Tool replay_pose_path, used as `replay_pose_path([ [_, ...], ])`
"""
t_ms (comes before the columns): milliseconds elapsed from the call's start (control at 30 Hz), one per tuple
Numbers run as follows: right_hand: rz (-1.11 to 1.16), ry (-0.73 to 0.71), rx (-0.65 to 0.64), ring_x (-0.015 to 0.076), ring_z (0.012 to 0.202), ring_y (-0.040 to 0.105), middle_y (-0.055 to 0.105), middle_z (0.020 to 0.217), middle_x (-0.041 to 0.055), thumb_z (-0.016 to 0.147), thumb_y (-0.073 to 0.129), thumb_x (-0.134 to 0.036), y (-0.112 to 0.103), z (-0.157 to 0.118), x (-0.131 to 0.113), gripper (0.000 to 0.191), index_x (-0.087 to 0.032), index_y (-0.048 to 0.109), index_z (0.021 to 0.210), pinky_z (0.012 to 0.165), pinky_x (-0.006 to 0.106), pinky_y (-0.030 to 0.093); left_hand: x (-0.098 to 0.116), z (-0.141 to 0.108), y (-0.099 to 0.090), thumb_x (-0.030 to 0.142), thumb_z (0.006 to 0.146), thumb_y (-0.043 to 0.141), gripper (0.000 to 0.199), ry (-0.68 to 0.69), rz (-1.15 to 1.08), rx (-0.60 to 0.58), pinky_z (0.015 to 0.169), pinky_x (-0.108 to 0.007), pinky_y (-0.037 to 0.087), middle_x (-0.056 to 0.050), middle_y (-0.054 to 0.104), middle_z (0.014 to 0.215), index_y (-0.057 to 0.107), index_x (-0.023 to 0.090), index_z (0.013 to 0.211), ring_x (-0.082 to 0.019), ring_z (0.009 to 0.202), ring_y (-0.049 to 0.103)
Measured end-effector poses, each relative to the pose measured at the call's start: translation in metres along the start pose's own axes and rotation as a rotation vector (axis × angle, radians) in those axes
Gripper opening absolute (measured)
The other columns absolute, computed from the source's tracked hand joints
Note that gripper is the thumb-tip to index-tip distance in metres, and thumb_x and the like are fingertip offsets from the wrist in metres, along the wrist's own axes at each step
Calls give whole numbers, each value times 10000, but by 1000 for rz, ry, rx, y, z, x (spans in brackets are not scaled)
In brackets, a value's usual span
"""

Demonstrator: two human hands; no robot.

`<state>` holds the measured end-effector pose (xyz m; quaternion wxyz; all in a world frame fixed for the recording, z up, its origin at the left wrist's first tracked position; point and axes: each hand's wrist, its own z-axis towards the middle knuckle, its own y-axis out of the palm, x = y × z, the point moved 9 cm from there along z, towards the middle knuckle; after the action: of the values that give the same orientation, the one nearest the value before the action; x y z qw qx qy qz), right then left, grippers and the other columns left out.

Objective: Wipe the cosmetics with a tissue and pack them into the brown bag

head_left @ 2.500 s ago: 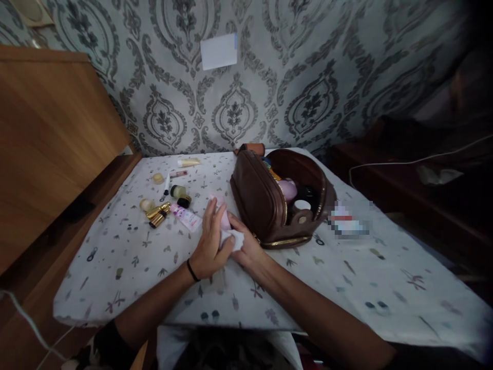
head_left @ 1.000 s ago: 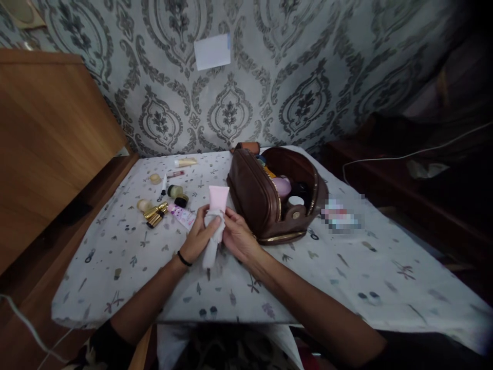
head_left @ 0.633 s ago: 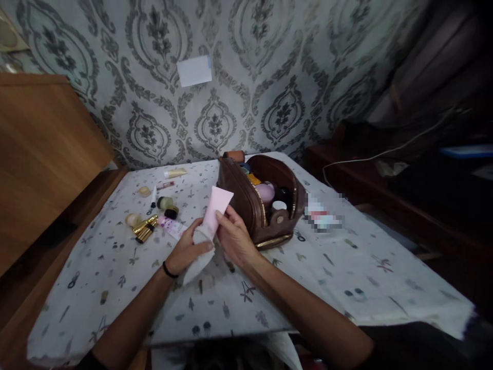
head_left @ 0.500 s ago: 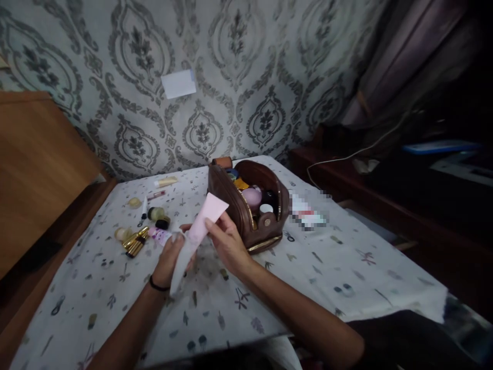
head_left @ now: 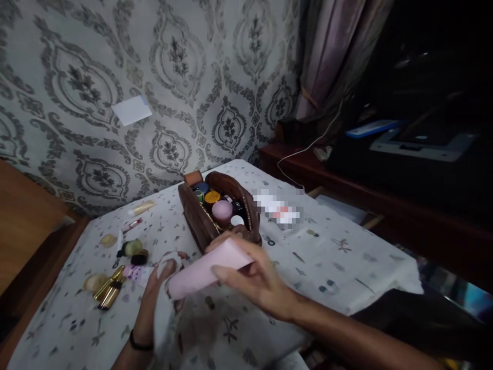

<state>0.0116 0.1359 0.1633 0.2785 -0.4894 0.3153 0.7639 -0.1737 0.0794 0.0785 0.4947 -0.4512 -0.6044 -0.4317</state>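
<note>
Over the near part of the table, a pink squeeze tube (head_left: 200,270) lies tilted between my hands. My right hand (head_left: 250,272) grips its flat end, thumb on the near side. My left hand (head_left: 154,285) is closed on a white cloth or wipe (head_left: 164,318) wrapped about the tube's other end, so that end is hidden. Just behind them stands a brown toiletry bag (head_left: 196,226), unzipped, holding several jars; a pink round lid (head_left: 222,211) and a yellow lid (head_left: 212,197) show inside.
Left on the patterned tablecloth (head_left: 308,277) are gold lipstick tubes (head_left: 110,294), a purple-and-white tube (head_left: 136,274), a greenish bottle with a black cap (head_left: 134,250) and a beige tube (head_left: 141,207). A blurred-out packet (head_left: 279,209) lies right of the bag. Wood panels border the left.
The pink tube has swung from steep to nearly level and moved nearer, my right hand with it. The camera view has turned to the right.
</note>
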Motion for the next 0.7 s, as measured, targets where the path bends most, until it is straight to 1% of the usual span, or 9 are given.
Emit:
replay_pose_path([
  [67, -10, -61, 146, 174, 671, 608, 651, 805, 28, 839, 711, -400, -33, 0, -22, 238, -215, 658, 979, 570, 274, 499, 32, -1, 14, 442, 912, 583, 328, 169, 224, 53, 526, -258, 498, 27, 644, 662, 613, 291, 1202, -171, 583, 615],
  [100, -29, -117, 224, 175, 654, 614, 654, 794, 23, 832, 719, -415, -49, 1, -36, 258, -221, 653, 990, 563, 280, 511, 55, -4, 27, 385, 924, 575, 317, 346, 473, 52, 632, -264, 532, -3, 691, 793, 619, 267, 1215, -184, 725, 664],
  [133, -59, -174, 290, 176, 645, 621, 656, 787, 19, 828, 724, -428, -63, 3, -50, 272, -225, 648, 993, 570, 287, 524, 74, -8, 48, 330, 938, 552, 330, 525, 737, 7, 705, -271, 540, -28, 708, 901, 608, 251, 1253, -194, 822, 678],
  [200, -146, -264, 390, 170, 643, 628, 648, 775, 8, 829, 723, -446, -85, 7, -74, 267, -232, 637, 963, 593, 290, 540, 92, -17, 90, 246, 962, 483, 407, 836, 1237, -85, 679, -253, 524, -39, 699, 917, 538, 240, 1365, -180, 801, 683],
  [267, -255, -312, 422, 164, 653, 627, 634, 766, -1, 815, 737, -442, -96, 15, -91, 255, -230, 622, 896, 584, 274, 530, 93, -17, 112, 200, 971, 433, 471, 980, 1570, -98, 567, -237, 480, -21, 676, 839, 452, 243, 1439, -159, 681, 668],
  [333, -347, -338, 387, 156, 659, 620, 623, 756, -7, 821, 730, -424, -97, 27, -99, 240, -222, 605, 856, 566, 257, 508, 91, -13, 119, 189, 980, 392, 464, 1018, 1751, -38, 519, -250, 453, -20, 671, 836, 428, 228, 1442, -157, 637, 663],
  [400, -416, -343, 302, 143, 658, 604, 617, 748, -13, 857, 688, -389, -92, 42, -99, 199, -214, 595, 859, 565, 243, 486, 88, -11, 121, 201, 997, 350, 429, 1036, 1818, -5, 521, -266, 453, -36, 682, 881, 437, 208, 1416, -164, 652, 674],
  [567, -632, -294, 75, 121, 655, 553, 611, 724, -24, 878, 596, -232, -69, 77, -82, 53, -181, 598, 890, 600, 228, 416, 79, -12, 117, 255, 1029, 306, 391, 1071, 1796, 7, 564, -270, 466, -57, 686, 919, 460, 186, 1382, -166, 702, 683],
  [700, -848, -254, -40, 131, 654, 513, 606, 744, -10, 863, 545, -177, -48, 97, -68, 120, -158, 618, 956, 614, 243, 367, 75, -10, 113, 260, 1022, 355, 403, 1064, 1752, 9, 559, -264, 472, -68, 678, 947, 443, 187, 1408, -164, 697, 676],
])
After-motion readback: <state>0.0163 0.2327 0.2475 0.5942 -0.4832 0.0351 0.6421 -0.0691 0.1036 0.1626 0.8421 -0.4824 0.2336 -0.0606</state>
